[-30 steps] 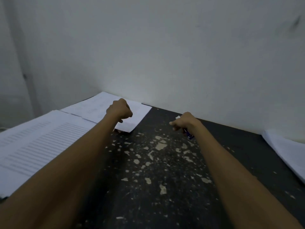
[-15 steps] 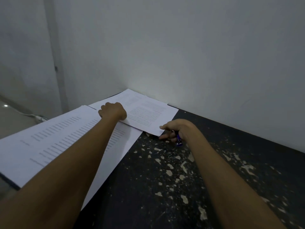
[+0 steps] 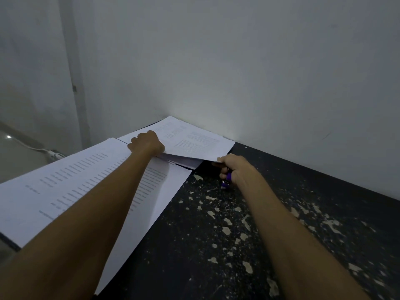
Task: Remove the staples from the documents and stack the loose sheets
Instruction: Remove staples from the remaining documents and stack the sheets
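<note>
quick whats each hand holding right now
Left hand: curled, seemingly gripping the top sheet at its near edge.
Right hand: closed on the purple staple remover, also touching that sheet's corner.

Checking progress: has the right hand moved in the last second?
Yes. The right hand, gripping the remover, has moved left over the table to the near corner of the sheets by the wall.
</note>
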